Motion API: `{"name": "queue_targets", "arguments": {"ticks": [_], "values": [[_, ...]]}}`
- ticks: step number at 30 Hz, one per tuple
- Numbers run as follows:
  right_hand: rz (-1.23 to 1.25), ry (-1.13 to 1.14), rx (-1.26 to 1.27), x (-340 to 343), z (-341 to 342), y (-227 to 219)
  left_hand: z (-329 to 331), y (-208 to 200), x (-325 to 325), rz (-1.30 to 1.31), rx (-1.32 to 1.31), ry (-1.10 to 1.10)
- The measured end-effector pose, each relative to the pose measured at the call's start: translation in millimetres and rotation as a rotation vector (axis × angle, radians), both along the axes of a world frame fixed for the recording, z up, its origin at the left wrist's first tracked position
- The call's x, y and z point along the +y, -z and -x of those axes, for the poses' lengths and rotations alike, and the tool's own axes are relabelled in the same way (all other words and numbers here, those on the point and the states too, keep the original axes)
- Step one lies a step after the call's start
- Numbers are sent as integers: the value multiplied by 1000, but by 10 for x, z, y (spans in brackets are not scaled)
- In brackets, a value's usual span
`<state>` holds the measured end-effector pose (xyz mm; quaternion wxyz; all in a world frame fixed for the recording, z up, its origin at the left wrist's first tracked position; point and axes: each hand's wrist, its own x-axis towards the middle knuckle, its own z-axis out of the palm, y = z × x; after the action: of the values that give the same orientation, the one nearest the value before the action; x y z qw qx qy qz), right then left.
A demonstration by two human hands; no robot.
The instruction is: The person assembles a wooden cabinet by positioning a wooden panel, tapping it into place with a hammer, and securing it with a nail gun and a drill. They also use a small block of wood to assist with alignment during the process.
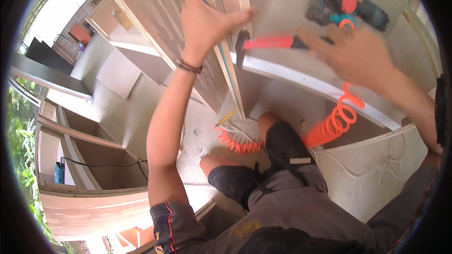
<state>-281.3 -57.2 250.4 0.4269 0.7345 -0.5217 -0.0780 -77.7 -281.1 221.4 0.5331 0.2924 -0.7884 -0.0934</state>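
Wooden cabinets (101, 214) stood all around. The right hand (360, 56) had its fingers curled round a red-and-black hammer (270, 42); the left hand (205, 26) spread its fingers before an upright panel (233, 87).

Cabinet panel (275, 0) beneath power tools (346, 3), pale floor (351, 197) beneath orange hose (241, 147) and white cord (360, 175)

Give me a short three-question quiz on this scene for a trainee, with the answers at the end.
1. Which hand holds the hammer?

2. True or false: the coiled hose is orange.

3. The left hand is: A, in a fist; B, open with the thumb spread; C, gripping the hammer.

Key: 1, the right hand. 2, true. 3, B.
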Motion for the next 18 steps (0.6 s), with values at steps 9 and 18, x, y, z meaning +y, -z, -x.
{"name": "queue_targets", "arguments": {"ticks": [9,18], "values": [[-52,-90,-13,141,-56,62,-12,-28,-2,-44,41,21],[78,-147,-39,-22,206,85,62,45,1,-4,74,-35]]}}
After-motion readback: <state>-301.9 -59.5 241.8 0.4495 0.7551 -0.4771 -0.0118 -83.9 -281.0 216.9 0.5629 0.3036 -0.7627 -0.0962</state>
